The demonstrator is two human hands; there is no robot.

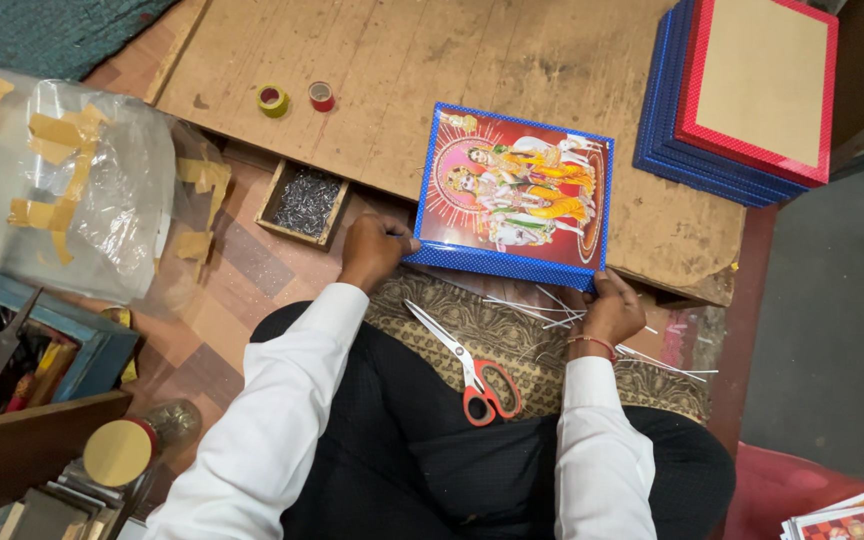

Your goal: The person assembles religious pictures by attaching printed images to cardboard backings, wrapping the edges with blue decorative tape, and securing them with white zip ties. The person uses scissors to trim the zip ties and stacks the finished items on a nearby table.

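Left hand (374,250): grip closed on the near left corner of the blue-framed picture (510,195), fingers curled over the frame edge. Right hand (610,310): grip pinching the near right corner, thumb on top. You hold the frame face up, print visible, its near side hanging off the near edge of the wooden surface (402,70) and its far side resting on the board.

Progress, judging by layout: this frame looks assembled with print in place. A stack of frames (742,95) sits at the far right corner, backs up, red one on top.

Around it: red-handled scissors (472,370) lie on the patterned cloth (512,340) on your lap, thin white strips (552,305) just under the frame's near edge. Small tray of nails (304,203) at the surface's near left edge. Two tape rolls (297,98) farther back on the board.
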